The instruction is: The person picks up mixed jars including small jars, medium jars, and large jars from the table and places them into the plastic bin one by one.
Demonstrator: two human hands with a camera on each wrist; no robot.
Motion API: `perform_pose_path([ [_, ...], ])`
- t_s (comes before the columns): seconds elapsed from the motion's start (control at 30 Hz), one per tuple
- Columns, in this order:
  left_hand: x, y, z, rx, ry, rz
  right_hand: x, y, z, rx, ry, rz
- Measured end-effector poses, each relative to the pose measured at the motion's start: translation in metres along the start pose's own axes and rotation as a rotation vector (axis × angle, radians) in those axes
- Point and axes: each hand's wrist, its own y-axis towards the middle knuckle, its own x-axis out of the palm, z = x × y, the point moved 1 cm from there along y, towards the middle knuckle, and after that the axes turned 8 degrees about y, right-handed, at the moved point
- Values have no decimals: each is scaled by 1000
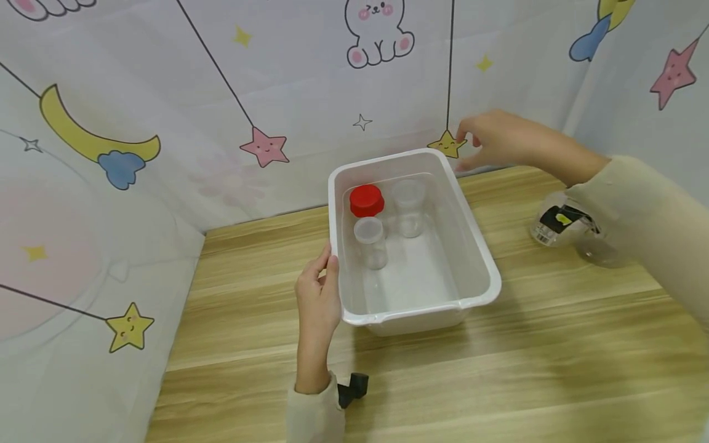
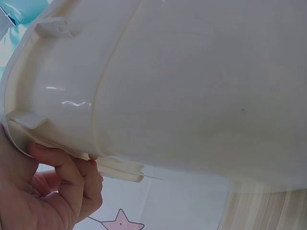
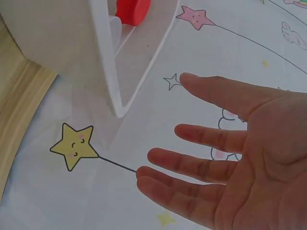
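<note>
A white plastic bin (image 1: pixel 482 271) stands in the middle of the wooden table. Inside are a container with a red lid (image 1: pixel 367 200) and two clear jars, one jar (image 1: pixel 372 246) nearer the front and another jar (image 1: pixel 410 206) further back. My left hand (image 1: pixel 319 298) grips the bin's left rim, its fingers bent at the edge in the left wrist view. Off the bin's far right corner, my right hand (image 1: pixel 493 140) is raised and holds nothing. Its fingers look spread and relaxed in the right wrist view, apart from the rim.
At the right, a clear container with a black label (image 1: pixel 559 218) lies on the table (image 1: pixel 249 295), partly behind the right sleeve. A small black object (image 1: pixel 354 387) shows beside the left sleeve. A patterned cloth (image 1: pixel 310 92) hangs behind and along the sides.
</note>
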Motion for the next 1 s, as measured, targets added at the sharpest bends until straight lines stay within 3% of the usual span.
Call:
perform_pose_path([
  [0.47,-1,0,-1,4,2,3,10,-15,27,55,4,-40],
  [1.0,1,0,-2,19,-15,2,24,-32,67,46,-2,3],
])
